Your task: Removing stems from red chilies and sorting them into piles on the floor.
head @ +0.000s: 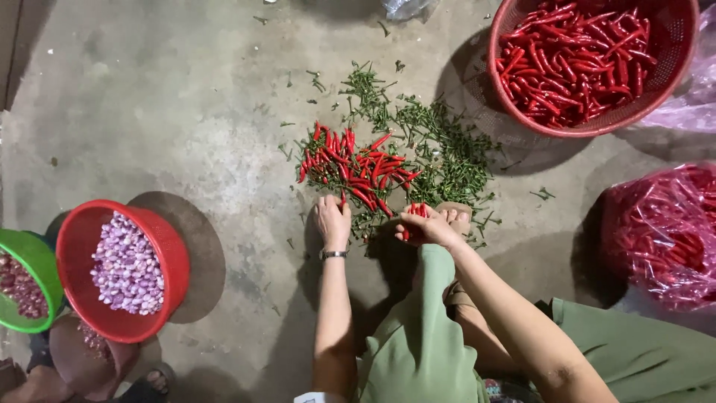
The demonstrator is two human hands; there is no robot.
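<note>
- Your right hand [431, 226] has fingers curled tight around a small bunch of red chilies [418, 211], tips poking up out of the fist.
- Your left hand [333, 220] pinches one chili [343, 200] at the near edge of the loose pile; fingers closed on it, wristwatch [333, 254] on that arm.
- Step in hand, as it reads: gathering chilies from the pile of red chilies [354, 168] on the concrete floor [186, 112] into the right fist, mid-sort.
- Next move calls for a clean pinch on a single pod without dragging neighbours, then a pass across to the right fist, which looks near full.
- Green stems [440, 145] lie scattered just behind and right of the pile.
- Red basket of chilies [675, 67] sits well apart, upper right; plastic bag of chilies [667, 235] at right.
- Far left: red basket of shallots [168, 246], green basket [37, 261] touching it.
</note>
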